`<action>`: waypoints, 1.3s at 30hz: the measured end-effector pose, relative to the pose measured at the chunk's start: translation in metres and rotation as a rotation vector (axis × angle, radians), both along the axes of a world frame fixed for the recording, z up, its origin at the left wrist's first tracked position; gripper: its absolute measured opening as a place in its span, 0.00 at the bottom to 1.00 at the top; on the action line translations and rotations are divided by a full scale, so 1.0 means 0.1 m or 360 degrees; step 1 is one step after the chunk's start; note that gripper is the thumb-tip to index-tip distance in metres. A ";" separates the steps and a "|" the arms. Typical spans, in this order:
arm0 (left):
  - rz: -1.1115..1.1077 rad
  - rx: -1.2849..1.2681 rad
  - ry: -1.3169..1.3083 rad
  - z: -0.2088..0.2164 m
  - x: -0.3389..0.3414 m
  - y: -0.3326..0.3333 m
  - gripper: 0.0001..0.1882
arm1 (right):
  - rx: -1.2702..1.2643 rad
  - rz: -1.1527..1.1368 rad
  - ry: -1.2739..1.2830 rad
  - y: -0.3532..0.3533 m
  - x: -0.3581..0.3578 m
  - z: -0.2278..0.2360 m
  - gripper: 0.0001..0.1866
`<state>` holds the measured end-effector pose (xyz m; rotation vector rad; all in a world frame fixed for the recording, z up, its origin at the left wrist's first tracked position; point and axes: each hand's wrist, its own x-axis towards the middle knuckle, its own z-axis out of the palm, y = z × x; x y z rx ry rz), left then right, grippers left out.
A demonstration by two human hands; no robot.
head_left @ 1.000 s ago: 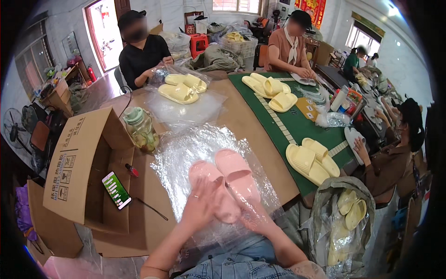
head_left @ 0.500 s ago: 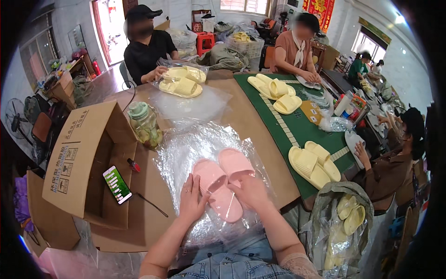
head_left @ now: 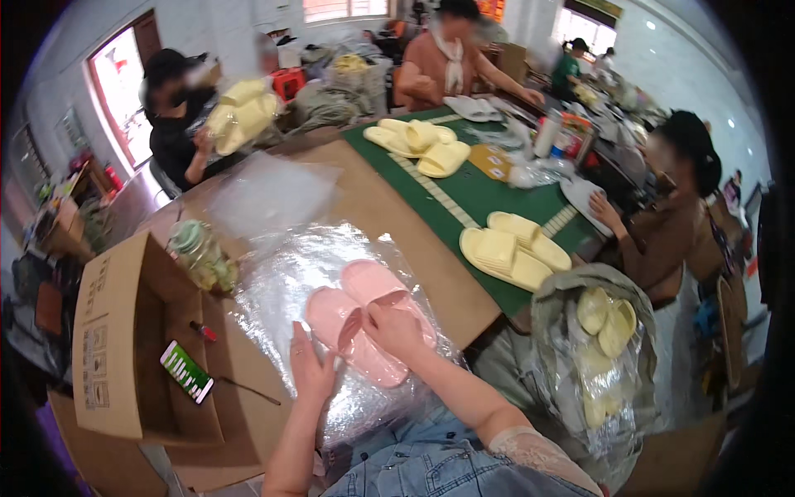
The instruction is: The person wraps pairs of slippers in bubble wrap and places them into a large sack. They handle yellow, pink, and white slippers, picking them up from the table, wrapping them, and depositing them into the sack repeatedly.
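A pair of pink slippers lies side by side in front of me, the left slipper (head_left: 335,319) and the right slipper (head_left: 373,282) both pointing away. Beneath them spreads shiny clear plastic wrap (head_left: 290,257); whether a layer also covers them I cannot tell. My right hand (head_left: 396,331) is closed at the inner side of the right slipper's strap, its fingertips partly hidden. Beside the left slipper, my left hand (head_left: 310,364) rests on the plastic with its fingers stretched out, holding nothing.
At left stand an open cardboard box (head_left: 124,348), a phone (head_left: 187,373) and a glass jar (head_left: 199,257). Yellow slippers (head_left: 513,253) sit on the green board (head_left: 431,199). A sack of wrapped slippers (head_left: 551,331) is at right. Several people work around the table.
The whole view has shifted. My right hand has moved in to the right slipper's inner side. The person at far left has lifted yellow slippers off the table.
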<state>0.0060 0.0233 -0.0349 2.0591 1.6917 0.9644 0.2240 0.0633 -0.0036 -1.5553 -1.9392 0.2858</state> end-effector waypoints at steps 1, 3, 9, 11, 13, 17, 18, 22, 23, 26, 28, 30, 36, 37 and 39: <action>0.0010 0.0022 -0.0019 -0.04 0.02 0.02 0.47 | 0.0053 0.0002 0.0032 -0.03 0.07 0.00 0.10; 0.0025 -0.0137 -0.0157 0.02 0.05 0.02 0.45 | 0.0005 -0.0076 -0.0012 -0.22 0.21 0.34 0.11; 0.0007 -0.0069 -0.0161 -0.13 -0.01 0.00 0.38 | 0.0196 -0.0212 -0.0038 -0.97 1.09 1.47 0.09; 0.0007 -0.0070 -0.0030 -0.12 -0.09 -0.01 0.37 | 0.0267 -0.0386 -0.0070 -1.25 1.56 1.87 0.08; -0.0036 -0.0036 -0.0095 -0.12 -0.06 0.00 0.37 | 0.0174 -0.0753 -0.0250 -1.57 2.17 2.12 0.06; -0.0022 -0.0114 -0.0097 -0.05 -0.02 -0.02 0.37 | 0.0095 -0.1223 -0.0013 -2.41 3.14 2.57 0.09; -0.0051 -0.0116 -0.0068 -0.10 -0.03 0.01 0.37 | -0.0024 -0.1334 0.0109 -2.72 3.42 2.63 0.10; -0.0001 -0.0150 0.0000 -0.13 -0.08 0.01 0.36 | 0.0092 -0.2094 0.0834 -3.24 3.50 2.50 0.18; -0.0008 -0.0146 0.0004 -0.11 -0.07 0.01 0.36 | -0.0244 -0.1991 0.0469 -3.41 3.58 2.43 0.20; -0.0009 -0.0129 0.0022 -0.09 -0.07 0.00 0.35 | -0.0955 -0.1872 -0.0179 -3.63 3.82 2.15 0.26; -0.0002 -0.0132 0.0018 -0.08 -0.08 -0.01 0.35 | -0.1030 -0.2121 -0.0068 -3.58 4.00 1.82 0.26; -0.0028 -0.0114 -0.0016 -0.06 -0.03 0.00 0.35 | -0.1001 -0.2156 0.0002 -3.77 4.58 1.19 0.23; -0.0013 -0.0097 0.0019 0.00 -0.01 0.00 0.33 | -0.0517 -0.1898 0.1205 -3.38 5.30 0.08 0.13; -0.0031 -0.0090 0.0019 -0.02 0.01 0.00 0.33 | -0.0568 -0.1947 0.1096 -3.30 5.33 -0.03 0.12; -0.0028 -0.0056 0.0036 -0.03 -0.01 -0.01 0.33 | -0.0644 -0.1962 0.0923 -3.17 5.24 -0.17 0.13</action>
